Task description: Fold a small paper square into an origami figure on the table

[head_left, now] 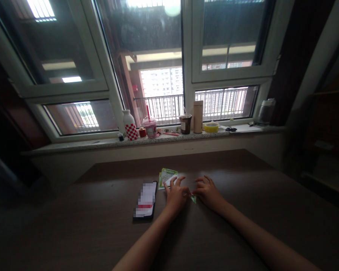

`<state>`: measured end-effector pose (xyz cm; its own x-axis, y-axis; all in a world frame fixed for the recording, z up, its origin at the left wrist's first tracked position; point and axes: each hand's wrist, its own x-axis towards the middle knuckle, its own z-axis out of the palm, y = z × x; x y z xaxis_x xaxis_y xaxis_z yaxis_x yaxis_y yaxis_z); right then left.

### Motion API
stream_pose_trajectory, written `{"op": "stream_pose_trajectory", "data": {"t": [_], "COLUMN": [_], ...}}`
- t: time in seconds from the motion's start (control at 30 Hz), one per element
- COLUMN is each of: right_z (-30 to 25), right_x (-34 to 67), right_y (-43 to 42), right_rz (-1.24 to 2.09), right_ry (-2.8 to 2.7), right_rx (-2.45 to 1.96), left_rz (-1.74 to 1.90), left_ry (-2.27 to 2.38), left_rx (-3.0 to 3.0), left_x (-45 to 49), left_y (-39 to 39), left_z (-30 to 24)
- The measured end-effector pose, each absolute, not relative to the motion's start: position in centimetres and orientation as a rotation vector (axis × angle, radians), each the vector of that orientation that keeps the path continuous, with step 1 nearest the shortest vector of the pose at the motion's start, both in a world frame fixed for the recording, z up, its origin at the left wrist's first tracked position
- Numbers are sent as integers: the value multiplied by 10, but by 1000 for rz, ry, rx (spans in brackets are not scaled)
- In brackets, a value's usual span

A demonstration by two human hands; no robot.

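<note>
My left hand [176,195] and my right hand [207,192] meet low over the dark table. Between their fingertips is a small green-and-white piece of paper [194,200], its pointed end showing below the fingers. Both hands pinch at it with thumb and forefinger, while some other fingers stick out. The fingers hide most of the piece. Just behind my left hand lie green-and-white printed papers [164,180], overlapping, partly covered by the fingers. A phone [145,199] with a lit, blurred screen lies to the left of my left forearm.
Beyond the brown table [101,233] runs a stone windowsill [107,143]. On it stand a checkered white bottle [130,126], a pink drink cup [149,128], a dark drink cup [185,124], a tan box [198,117], a yellow tape roll [211,128] and black scissors [231,129].
</note>
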<state>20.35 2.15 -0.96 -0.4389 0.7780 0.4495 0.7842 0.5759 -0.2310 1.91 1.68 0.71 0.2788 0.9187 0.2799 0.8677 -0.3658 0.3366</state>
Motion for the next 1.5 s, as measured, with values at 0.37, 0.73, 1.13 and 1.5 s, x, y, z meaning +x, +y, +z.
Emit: {"op": "stream_pose_trajectory", "data": {"t": [0.37,0.73,1.13,1.5], "right_z": [4,6,1,1], "right_x": [207,215,211,210], "right_y": [18,10,12,12], "right_rz": [-56,58,-45,-38], "right_ry": [-2432,-2340,-2298,-2292], "right_rx": [-1157,-1351,-1373,-1369], "left_rz": [635,700,718,627], "left_ry": [1691,1732,1745,1716], "left_rx": [2482,2424,2481,2686], "left_x": [22,19,21,24], "left_y": [11,15,17,14], "left_z": [13,8,7,7]}}
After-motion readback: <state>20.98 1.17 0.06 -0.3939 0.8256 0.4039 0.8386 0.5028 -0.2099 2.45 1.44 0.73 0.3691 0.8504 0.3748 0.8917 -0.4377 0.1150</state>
